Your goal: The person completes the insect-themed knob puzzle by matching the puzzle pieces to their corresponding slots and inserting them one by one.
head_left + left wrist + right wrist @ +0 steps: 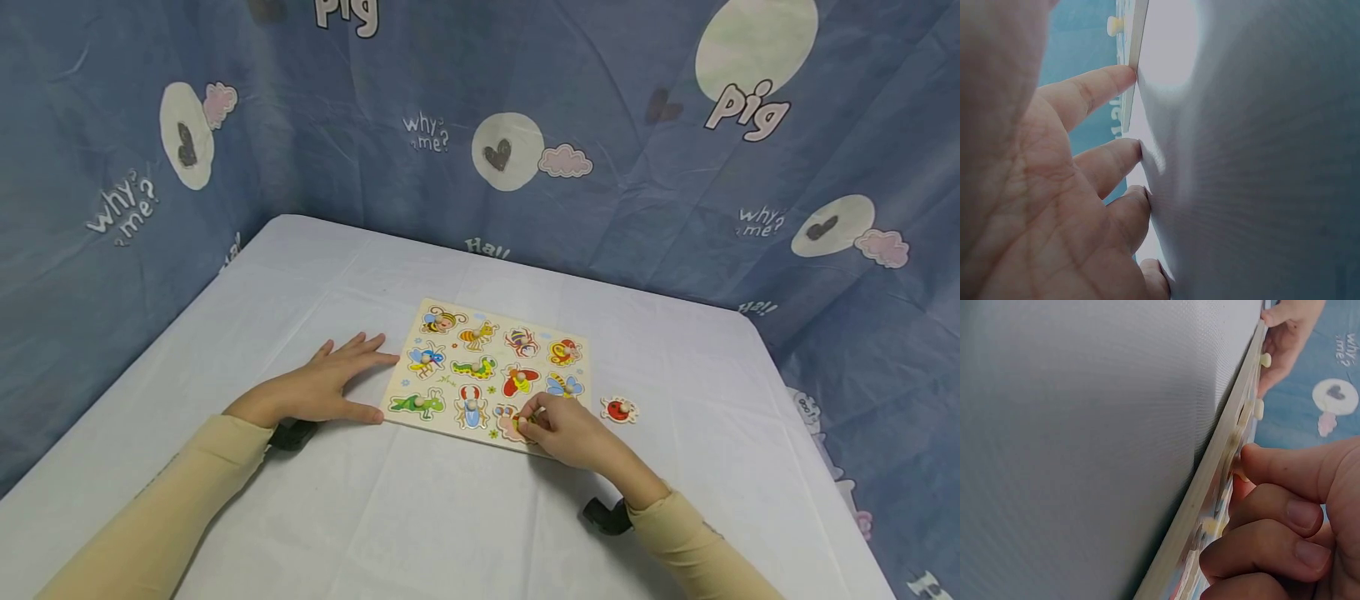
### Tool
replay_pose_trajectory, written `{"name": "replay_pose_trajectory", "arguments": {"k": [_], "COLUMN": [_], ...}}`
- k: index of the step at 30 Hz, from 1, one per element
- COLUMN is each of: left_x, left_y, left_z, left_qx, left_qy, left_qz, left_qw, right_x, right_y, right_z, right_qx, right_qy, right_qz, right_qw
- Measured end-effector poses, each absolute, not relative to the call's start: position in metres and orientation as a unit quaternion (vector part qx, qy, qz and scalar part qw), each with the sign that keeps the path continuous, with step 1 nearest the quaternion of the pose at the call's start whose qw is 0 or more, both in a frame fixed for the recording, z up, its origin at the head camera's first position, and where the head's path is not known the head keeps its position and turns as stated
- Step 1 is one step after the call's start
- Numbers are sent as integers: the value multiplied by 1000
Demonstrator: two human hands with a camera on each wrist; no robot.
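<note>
A wooden peg puzzle board (442, 423) with insect pieces lies on the table. My right hand (566, 429) is over its near right corner. There the thumb and index finger pinch the knob of a pinkish puzzle piece (508, 423), partly hidden by the fingers. In the right wrist view this piece (1230, 450) sits at the board's surface, tilted or flat I cannot tell. My left hand (326, 383) rests spread at the board's left side, thumb and index finger touching its edge. A ladybug piece (620, 410) lies off the board, right of my right hand.
A white cloth covers the table (300, 517). Blue printed curtains (420, 67) hang behind it and along both sides. Dark wrist devices (607, 517) sit under both wrists. Other knobbed pieces, such as a caterpillar (474, 367), stand in the board.
</note>
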State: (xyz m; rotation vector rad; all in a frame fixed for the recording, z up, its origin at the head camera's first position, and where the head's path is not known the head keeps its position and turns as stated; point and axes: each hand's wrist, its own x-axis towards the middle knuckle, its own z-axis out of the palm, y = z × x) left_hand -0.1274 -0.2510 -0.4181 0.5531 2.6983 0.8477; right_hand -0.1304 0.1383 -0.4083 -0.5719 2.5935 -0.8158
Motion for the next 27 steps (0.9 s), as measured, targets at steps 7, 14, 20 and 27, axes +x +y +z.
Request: {"name": "replay_pose_trajectory", "arguments": {"k": [7,14,20,27], "left_x": [-128,-128,-128,-128], "left_y": [-250,-251,-250,-250], "left_z": [-419,-420,-418,-419], "left_qx": [186,187,188,185], "left_qy": [929,929,930,930], "left_qz": [291,292,289,288], "left_qw": [131,132,130,131], "right_x": [-130,-130,-129,-128], "right_y": [138,137,137,138], "right_z": [-408,-407,-407,-407], "right_qx": [-197,-198,-199,-192], "right_qy": [922,924,925,928], "right_qz": [-281,-276,-273,-271], "right_qw": [179,176,173,171]}}
